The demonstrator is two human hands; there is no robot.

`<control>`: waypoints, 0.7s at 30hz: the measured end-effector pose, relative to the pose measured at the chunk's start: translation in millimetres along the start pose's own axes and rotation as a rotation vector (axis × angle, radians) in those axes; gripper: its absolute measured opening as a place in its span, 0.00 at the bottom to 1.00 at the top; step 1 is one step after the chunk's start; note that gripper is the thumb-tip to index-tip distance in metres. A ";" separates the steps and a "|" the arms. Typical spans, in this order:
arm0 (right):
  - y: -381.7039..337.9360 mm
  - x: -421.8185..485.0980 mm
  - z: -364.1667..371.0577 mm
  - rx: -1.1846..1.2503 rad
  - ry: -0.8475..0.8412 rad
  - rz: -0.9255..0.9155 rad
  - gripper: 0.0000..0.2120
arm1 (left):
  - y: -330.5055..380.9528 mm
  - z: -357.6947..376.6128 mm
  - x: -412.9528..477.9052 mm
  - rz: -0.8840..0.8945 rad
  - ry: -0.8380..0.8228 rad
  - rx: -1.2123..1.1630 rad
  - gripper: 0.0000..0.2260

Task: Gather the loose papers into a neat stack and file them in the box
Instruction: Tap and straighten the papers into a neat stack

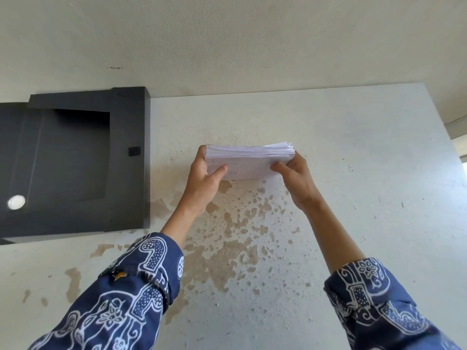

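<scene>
A stack of white papers [250,160] stands on its lower edge, upright over the middle of the table, with its top edges a little uneven at the right. My left hand [204,180] grips the stack's left side, thumb on the near face. My right hand [295,180] holds the right side the same way. The black file box [73,162] lies open at the left of the table, its inside dark and showing no contents. The box is well apart from the stack, to its left.
The white table [353,198] has worn, peeling brown patches in front of me. A pale wall rises just behind the table's far edge. A white round spot [16,202] shows on the box's left part. The table's right edge runs diagonally at the far right.
</scene>
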State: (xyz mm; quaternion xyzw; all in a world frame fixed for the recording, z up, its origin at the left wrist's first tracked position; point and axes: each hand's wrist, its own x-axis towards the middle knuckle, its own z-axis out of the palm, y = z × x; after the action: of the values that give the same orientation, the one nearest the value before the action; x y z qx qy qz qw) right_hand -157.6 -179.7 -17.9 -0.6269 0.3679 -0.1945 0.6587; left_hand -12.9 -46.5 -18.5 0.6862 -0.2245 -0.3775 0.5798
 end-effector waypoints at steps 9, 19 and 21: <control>-6.3 2.0 13.1 -0.038 0.123 -0.157 0.14 | 9.1 -0.3 2.2 0.173 0.189 0.088 0.12; 7.3 17.6 17.9 -0.125 0.134 -0.145 0.06 | -9.5 -4.0 20.3 0.115 0.121 0.230 0.09; 5.7 19.8 18.1 -0.162 0.129 -0.151 0.07 | -9.5 -4.7 22.2 0.123 0.133 0.285 0.08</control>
State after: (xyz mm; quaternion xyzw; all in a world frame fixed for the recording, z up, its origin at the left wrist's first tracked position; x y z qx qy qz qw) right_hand -132.7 -180.8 -29.2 -0.6900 0.3758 -0.2533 0.5643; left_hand 3.2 -57.9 -33.2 0.7699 -0.2783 -0.2594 0.5124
